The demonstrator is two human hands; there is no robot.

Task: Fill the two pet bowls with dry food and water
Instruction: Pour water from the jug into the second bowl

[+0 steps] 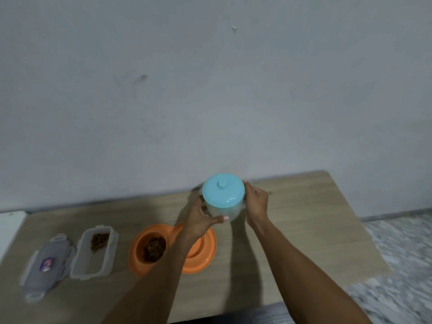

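Note:
An orange double pet bowl (203,263) lies on the wooden table (304,230). Its left cup holds brown dry food (154,249); its right cup is partly hidden behind my left forearm. A translucent jug with a light blue lid (223,194) stands or hovers just behind the bowl. My left hand (202,220) grips the jug's left side with the thumb across its front. My right hand (256,202) holds its right side. I cannot see what the jug contains.
At the left stands an open clear food container (86,265) with a little kibble (99,240) at its far end. Its clip lid (45,265) lies beside it. The wall runs along the table's back edge. Patterned floor (402,253) shows to the right.

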